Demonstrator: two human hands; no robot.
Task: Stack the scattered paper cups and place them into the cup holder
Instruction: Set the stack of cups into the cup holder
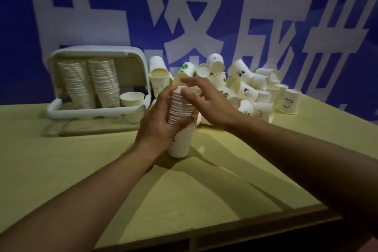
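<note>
A tall stack of white paper cups [181, 129] stands upright on the yellow-green table, near its middle. My left hand [161, 120] grips the stack around its ribbed upper part. My right hand [206, 102] is at the stack's top rim with fingers spread and straight, holding nothing. Behind the hands lies a heap of scattered white paper cups [245, 90], some with small prints. The white cup holder [96, 86] stands at the back left and holds two tall cup stacks [90, 84] plus a single cup [132, 98].
The table's front edge [225, 229] runs across the lower right. A blue banner with large white characters [184, 16] forms the wall right behind the holder and the heap. Bare tabletop [61, 159] lies in front of the holder.
</note>
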